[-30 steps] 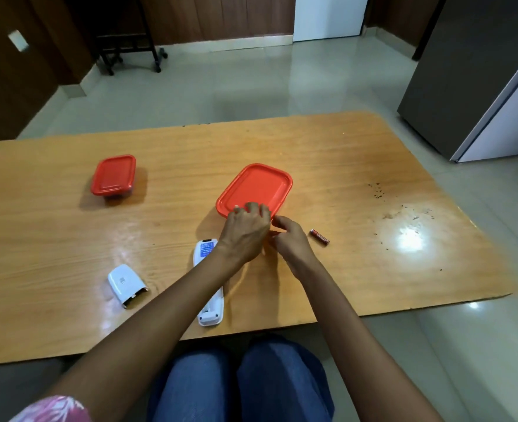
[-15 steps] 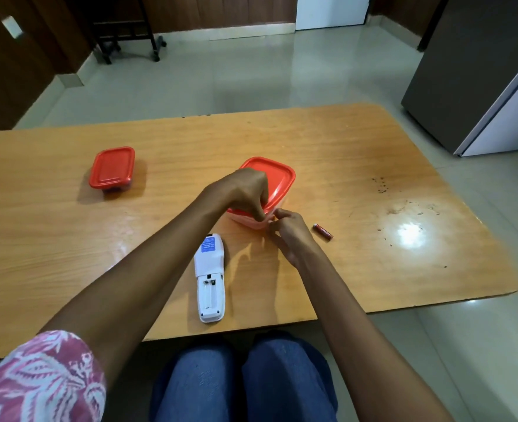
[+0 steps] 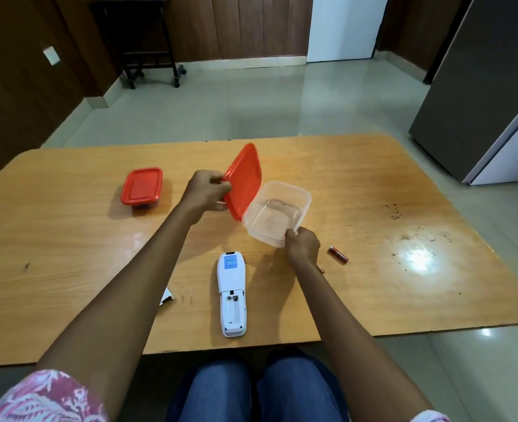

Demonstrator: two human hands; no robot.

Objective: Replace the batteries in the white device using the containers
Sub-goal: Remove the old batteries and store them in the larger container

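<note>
My left hand grips a red lid and holds it tilted up, off the clear container. My right hand pinches the near rim of that open container, which looks empty. The white device lies face down near the table's front edge, its battery bay open and empty. A red battery lies on the table right of my right hand. The tip of another battery shows beside my right wrist. A smaller container with a red lid stands closed at the left.
A corner of the white battery cover peeks out from under my left forearm. The wooden table has crumbs at the right. A grey fridge stands to the right, a dark wheeled stand at the back.
The lid has come off the large container: my left hand lifted it up and to the left. My right hand stays at the container's near rim. The view tilted up.
</note>
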